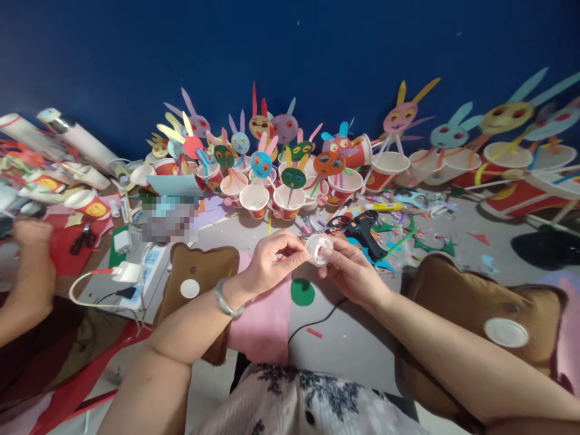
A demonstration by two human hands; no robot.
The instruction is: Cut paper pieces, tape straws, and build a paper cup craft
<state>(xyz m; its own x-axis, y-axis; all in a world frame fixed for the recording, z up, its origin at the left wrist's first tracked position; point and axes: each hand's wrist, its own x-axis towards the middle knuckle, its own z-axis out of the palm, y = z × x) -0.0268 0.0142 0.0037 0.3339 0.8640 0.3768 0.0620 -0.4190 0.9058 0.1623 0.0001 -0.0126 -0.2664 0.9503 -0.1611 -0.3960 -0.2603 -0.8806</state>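
Observation:
A small white roll of tape (312, 246) is held up above the grey table. My right hand (356, 270) grips it from the right, with the thumb over its face and fingers behind. My left hand (277, 258) is closed in a pinch at the roll's left edge; whether a loose tape end lies between those fingertips is too small to tell. A green paper circle (302, 292) lies on the table below the hands. Beside it, under my left forearm, is a sheet of pink paper (260, 326). A black glue gun (367, 232) lies just beyond my right hand.
Paper cups with rabbit-faced figures (290, 196) line the back by the blue wall. Brown cushions (457, 326) flank my arms. Scissors (339, 222) and paper scraps lie behind my hands. At left are a power strip (147, 275) and another person's arm (29, 278).

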